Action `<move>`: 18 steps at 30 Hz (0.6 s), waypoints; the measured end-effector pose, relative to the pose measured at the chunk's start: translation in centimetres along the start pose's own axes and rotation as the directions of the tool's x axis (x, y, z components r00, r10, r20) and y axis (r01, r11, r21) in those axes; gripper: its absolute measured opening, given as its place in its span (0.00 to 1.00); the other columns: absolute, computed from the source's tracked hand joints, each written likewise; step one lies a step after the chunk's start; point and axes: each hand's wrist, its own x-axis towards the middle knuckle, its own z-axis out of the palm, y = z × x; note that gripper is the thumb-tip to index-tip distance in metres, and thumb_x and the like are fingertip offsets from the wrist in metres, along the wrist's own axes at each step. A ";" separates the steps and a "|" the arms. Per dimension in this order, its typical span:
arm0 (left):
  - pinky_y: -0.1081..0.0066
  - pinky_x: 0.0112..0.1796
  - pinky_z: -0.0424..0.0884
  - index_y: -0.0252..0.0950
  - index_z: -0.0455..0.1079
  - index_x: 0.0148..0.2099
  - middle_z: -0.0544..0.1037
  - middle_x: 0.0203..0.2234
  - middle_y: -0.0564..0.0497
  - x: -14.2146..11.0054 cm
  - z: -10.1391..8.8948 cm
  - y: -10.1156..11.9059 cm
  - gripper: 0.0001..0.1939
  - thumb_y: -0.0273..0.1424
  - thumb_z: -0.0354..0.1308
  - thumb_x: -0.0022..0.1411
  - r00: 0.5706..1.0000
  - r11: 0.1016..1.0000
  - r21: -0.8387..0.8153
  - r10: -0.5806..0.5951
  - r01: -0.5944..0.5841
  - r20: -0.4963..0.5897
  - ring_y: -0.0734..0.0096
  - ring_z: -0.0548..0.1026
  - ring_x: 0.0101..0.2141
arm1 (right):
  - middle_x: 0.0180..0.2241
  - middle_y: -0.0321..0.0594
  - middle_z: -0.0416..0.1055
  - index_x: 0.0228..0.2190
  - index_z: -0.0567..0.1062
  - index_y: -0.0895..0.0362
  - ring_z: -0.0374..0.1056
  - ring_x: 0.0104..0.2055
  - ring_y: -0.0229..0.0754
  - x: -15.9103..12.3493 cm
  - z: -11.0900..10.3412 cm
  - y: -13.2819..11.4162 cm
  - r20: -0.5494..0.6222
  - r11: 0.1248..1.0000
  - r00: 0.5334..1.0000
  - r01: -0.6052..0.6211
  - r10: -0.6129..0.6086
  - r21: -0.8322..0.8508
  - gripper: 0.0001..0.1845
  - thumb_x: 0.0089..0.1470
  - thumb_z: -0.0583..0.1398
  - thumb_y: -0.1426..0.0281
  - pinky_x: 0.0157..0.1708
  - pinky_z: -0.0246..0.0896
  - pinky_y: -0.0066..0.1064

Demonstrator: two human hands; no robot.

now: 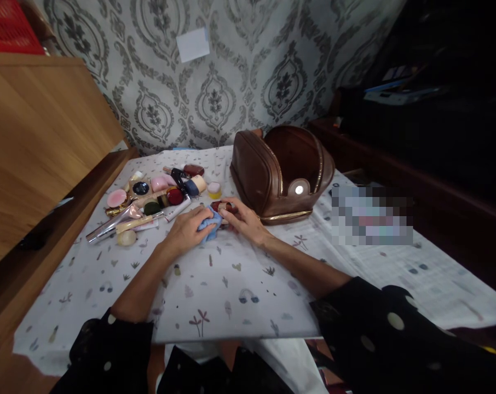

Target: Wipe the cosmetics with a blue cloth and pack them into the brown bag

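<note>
My left hand (pixel 185 227) is closed around a crumpled blue cloth (pixel 211 224) in the middle of the table. Just beside it, the fingers of my right hand (pixel 246 221) are closed on a small dark red cosmetic item with a gold end (pixel 224 207). The cloth touches or nearly touches this item, and the fingers partly hide it. Behind my right hand stands a brown toiletry bag (pixel 254 172), unzipped, its dark inside showing. To the left of my hands lies a pile of makeup, including a silver-pink tube (pixel 112 223), a pink round compact (pixel 117 198) and several sponges.
A small jar with a yellow base (pixel 214 190) stands between the pile and the bag. On the right lies a blurred-out flat object (pixel 371 216). A patterned white cloth (pixel 231 306) covers the table. Wooden furniture (pixel 38 142) borders the left; a wallpapered wall (pixel 215 98) rises behind.
</note>
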 end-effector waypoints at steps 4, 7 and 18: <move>0.70 0.37 0.67 0.38 0.66 0.42 0.76 0.35 0.52 0.1 -0.2 0.3 0.07 0.34 0.57 0.64 1.000 0.999 -0.048 -0.014 0.013 -0.023 0.68 0.74 0.35 | 0.17 0.28 0.65 0.43 0.70 0.55 0.63 0.16 0.34 0.0 -0.1 -0.5 0.018 0.994 0.995 -0.100 0.101 -0.054 0.20 0.63 0.51 0.53 0.20 0.58 0.25; 0.70 0.37 0.68 0.37 0.66 0.43 0.76 0.36 0.51 0.1 -0.3 0.1 0.08 0.35 0.56 0.65 0.998 0.995 -0.091 -0.049 0.045 -0.046 0.69 0.74 0.34 | 0.16 0.28 0.63 0.37 0.69 0.55 0.62 0.15 0.35 0.0 -0.1 -0.6 0.056 0.991 0.990 -0.127 0.130 -0.053 0.22 0.63 0.49 0.51 0.17 0.56 0.25; 0.69 0.41 0.69 0.36 0.68 0.46 0.77 0.39 0.48 0.1 0.2 -0.5 0.10 0.37 0.53 0.68 0.992 0.985 -0.149 -0.101 0.088 -0.081 0.67 0.75 0.38 | 0.43 0.42 0.70 0.52 0.68 0.57 0.69 0.36 0.39 -0.2 0.1 0.0 0.027 1.000 0.999 0.027 -0.027 0.012 0.29 0.54 0.61 0.55 0.31 0.65 0.29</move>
